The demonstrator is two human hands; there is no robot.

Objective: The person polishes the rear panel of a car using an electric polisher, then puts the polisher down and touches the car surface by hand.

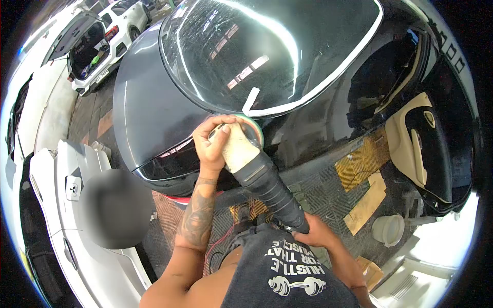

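My left hand [211, 138] is wrapped over the pale, covered head of a polisher [272, 187], its fingers closed on it. At the rear end of the tool's long black body, my right hand [316, 232] grips the handle. The round pad [254, 128], with a green and reddish edge, lies against the side of a black car [149, 113], just below the rear window. White tape [328, 90] runs along the lower edge of the window glass. Part of the pad is hidden behind the tool's head.
A white car with its tailgate raised [105, 61] stands at the upper left, a white car [77, 190] at the left. The black car's door [421, 149] hangs open at the right. On the floor are a white bucket [387, 229], cardboard [365, 205] and a red cable [218, 241].
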